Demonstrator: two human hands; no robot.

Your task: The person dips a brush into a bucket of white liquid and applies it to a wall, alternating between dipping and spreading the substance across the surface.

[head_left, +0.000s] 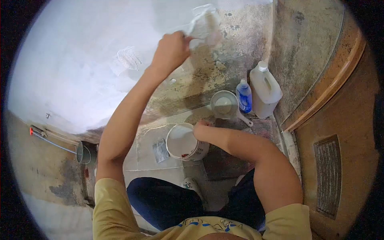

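Observation:
My left hand is raised against the wall, its fingers closed around something pale and blurred that I cannot make out. Just beyond its fingertips a wet white smear covers part of the stained wall. Down on the floor, my right hand grips the right rim of a white bucket, which stands upright in front of my knees. The inside of the bucket looks whitish, with a small reddish-brown spot low on its near side.
Behind the bucket are a pale dipper, a blue bottle and a large whitish jug in the corner. A grey packet lies left of the bucket. A dark pail is far left; a wooden door is right.

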